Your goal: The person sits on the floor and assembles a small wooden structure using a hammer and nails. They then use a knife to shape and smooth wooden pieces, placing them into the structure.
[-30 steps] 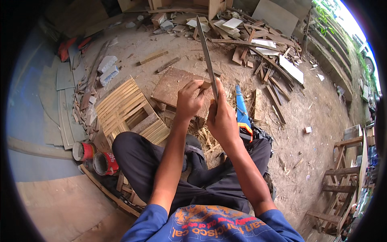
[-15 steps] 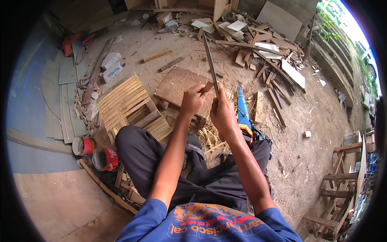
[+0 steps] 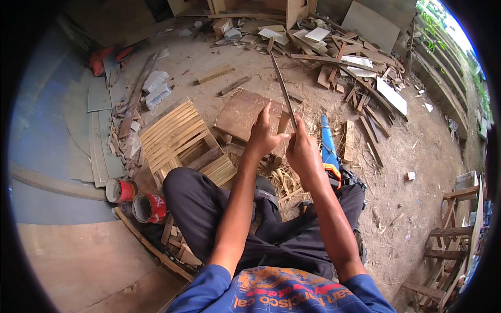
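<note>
My right hand (image 3: 302,151) is closed round the lower end of a machete (image 3: 283,86), its long, narrow dark blade pointing up and away from me. Opposite it, my left hand (image 3: 263,134) has its fingers stretched upward and its thumb out toward the right hand. A small brown piece of wood (image 3: 283,123) shows between the hands, close against the blade; I cannot tell what supports it. Beneath them lies a flat brown board (image 3: 237,116) on the ground. Pale wood shavings (image 3: 286,182) are scattered between my legs.
Left of the board sits a slatted wooden crate (image 3: 175,138). Two red cans (image 3: 149,207) stand by my left knee. A handsaw with a blue blade (image 3: 327,141) lies beside my right forearm. Scrap wood (image 3: 360,65) is heaped at the back right; a wooden frame (image 3: 451,230) stands far right.
My left hand has opened from its grip on the small piece of wood, and its fingers now point up. The right hand keeps the machete. The whole view has shifted slightly.
</note>
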A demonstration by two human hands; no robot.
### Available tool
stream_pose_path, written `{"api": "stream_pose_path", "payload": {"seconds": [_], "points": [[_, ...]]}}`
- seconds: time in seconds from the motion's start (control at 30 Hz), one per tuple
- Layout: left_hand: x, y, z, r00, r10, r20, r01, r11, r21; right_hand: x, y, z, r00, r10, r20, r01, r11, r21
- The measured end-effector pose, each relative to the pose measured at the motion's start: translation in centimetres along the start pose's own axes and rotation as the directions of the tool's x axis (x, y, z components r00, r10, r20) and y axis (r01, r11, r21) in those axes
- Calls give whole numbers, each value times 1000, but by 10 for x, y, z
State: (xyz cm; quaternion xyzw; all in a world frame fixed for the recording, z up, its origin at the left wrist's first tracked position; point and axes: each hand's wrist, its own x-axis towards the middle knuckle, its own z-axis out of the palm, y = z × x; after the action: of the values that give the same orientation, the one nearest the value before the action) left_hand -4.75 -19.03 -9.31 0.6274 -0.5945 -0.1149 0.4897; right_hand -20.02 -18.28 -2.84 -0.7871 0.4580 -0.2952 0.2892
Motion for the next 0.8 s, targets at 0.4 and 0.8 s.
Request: {"api": "stream_pose_path", "payload": {"seconds": [0.4, 0.8], "points": [[9, 32, -21, 994, 19, 105, 5, 976, -218, -16, -25, -18, 986, -83, -148, 96, 992, 86], [10, 7, -26, 982, -101, 161, 124, 983, -134, 17, 13, 22, 999, -13, -36, 15, 998, 54]]}}
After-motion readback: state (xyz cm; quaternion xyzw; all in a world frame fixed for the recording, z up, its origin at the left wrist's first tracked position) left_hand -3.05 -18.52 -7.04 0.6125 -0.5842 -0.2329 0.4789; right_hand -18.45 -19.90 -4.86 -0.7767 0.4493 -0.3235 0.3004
